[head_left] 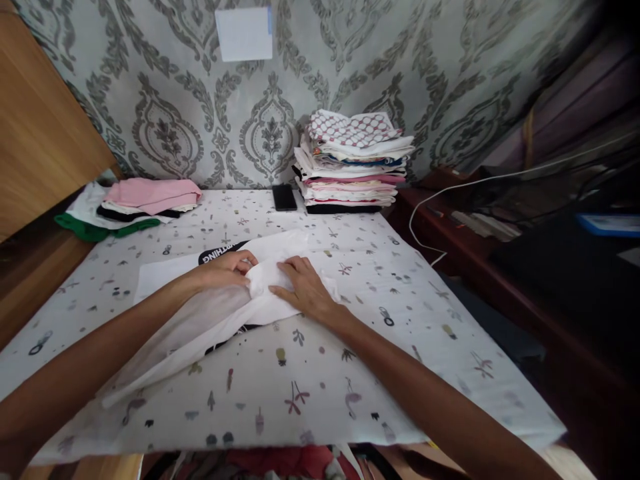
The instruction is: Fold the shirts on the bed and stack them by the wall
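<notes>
A white shirt (273, 310) with black printed patches lies partly folded and creased on the patterned table cover. White letters show on the upper black patch, partly hidden by cloth and my hand. My left hand (227, 270) has its fingers curled and pinches a bunched part of the shirt near its middle. Just to the right, my right hand (305, 287) rests on the same bunched cloth, thumb and fingers bent around it. A loose length of the shirt trails toward the near left, beneath my left forearm.
A tall stack of folded clothes (353, 167) stands at the back right, beside a black phone (285, 198). Pink, black, white and green clothes (150, 197) lie at the back left. A white cable (413, 220) hangs by the dark red furniture (480, 267) on the right.
</notes>
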{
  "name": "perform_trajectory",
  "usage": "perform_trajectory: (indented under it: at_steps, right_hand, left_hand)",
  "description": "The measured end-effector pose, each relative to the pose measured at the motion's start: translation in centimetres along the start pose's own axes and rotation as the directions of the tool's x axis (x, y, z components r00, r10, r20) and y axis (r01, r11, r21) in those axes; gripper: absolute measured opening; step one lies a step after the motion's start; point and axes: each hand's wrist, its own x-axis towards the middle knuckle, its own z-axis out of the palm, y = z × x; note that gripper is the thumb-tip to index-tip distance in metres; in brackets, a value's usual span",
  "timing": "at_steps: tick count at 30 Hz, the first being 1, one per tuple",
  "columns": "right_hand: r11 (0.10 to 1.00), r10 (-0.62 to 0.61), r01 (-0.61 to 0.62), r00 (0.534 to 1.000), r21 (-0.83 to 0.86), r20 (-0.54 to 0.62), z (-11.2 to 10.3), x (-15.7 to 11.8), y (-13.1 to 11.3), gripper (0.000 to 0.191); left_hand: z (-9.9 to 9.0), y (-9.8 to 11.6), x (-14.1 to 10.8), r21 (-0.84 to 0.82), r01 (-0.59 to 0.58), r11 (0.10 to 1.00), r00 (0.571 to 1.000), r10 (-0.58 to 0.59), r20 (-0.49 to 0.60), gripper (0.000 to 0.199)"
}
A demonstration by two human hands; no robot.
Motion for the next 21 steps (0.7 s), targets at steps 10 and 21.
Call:
perform_trajectory:
  at_steps: [10, 21]
  right_hand:
    - [0.998, -0.001, 0.002, 1.000, -0.062, 0.019, 0.2, 0.0, 0.0, 0.057]
    - [0.998, -0.061, 0.061, 0.998, 0.001, -0.021, 0.3, -0.4, 0.4, 0.048]
  left_hand:
    - [0.6, -1.0, -0.7, 0.517, 0.029, 0.855, 0.978, 0.081, -0.190, 0.044]
    - [0.1, -0.4, -13.3, 0.551, 0.224, 0.804, 0.957, -0.287, 0.029, 0.031]
